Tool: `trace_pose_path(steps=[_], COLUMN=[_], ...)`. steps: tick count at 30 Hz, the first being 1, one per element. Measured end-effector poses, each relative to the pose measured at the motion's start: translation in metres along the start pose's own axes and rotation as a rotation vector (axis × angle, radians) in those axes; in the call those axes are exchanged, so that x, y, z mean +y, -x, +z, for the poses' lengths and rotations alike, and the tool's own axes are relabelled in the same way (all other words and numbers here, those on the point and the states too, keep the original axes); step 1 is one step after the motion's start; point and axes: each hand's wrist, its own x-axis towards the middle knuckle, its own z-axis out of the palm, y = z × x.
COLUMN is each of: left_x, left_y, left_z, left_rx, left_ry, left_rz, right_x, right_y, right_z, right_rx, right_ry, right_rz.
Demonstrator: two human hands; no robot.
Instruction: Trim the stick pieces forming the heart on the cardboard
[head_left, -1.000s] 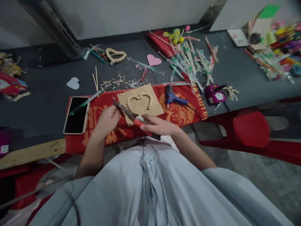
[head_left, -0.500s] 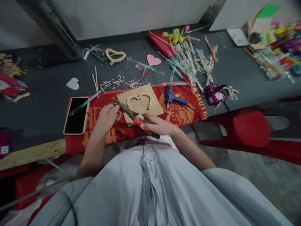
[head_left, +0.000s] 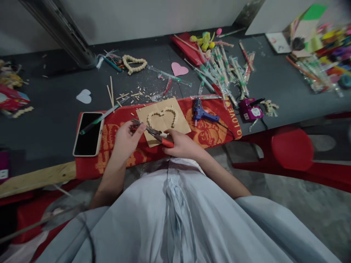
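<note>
My right hand is closed around the red handles of long-nose pliers, which point up and to the left. My left hand is closed at the nose of the pliers, its thumb lying over the jaws; anything small between its fingers is hidden. Just beyond the pliers, a heart outline of short pale stick pieces sits on a square of brown card. The card rests on a red and orange towel. To the right of the card, a blue glue gun lies on the towel.
A phone with a green-ended wrapped stick across it lies left. Cut stick bits and a pink paper heart are behind the card. Wrapped chopsticks pile up at back right, near a purple box. A red stool stands right.
My left hand has moved right, and its thumb now lies over the pliers' jaws. The handles in my right hand have drawn together, and less of them shows below the hand.
</note>
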Motion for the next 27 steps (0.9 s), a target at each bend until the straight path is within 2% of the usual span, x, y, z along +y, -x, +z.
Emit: trace_pose_path(steps=[5,8,15,23,27], left_x=[-0.002,-0.003,-0.007,-0.006,-0.009], left_y=[0.001,0.003,0.009,0.013,0.014], left_z=[-0.002,-0.005,-0.006,0.002,0.004], left_rx=[-0.062,-0.099,0.016,0.094,0.127], left_ry=[-0.024,-0.113,-0.548,-0.71,-0.802], left_rz=[-0.015,0.003,0.143,0.221,0.288], right_x=[-0.002,0.0,0.001,0.0,-0.001], right_y=[0.002,0.003,0.002,0.003,0.005], right_z=[0.003,0.003,0.003,0.002,-0.003], right_rx=[0.066,0.081,0.101,0.11,0.092], right_ry=[0.127,0.158,0.184,0.216,0.19], right_rz=[0.054,0.08,0.084,0.085,0.033])
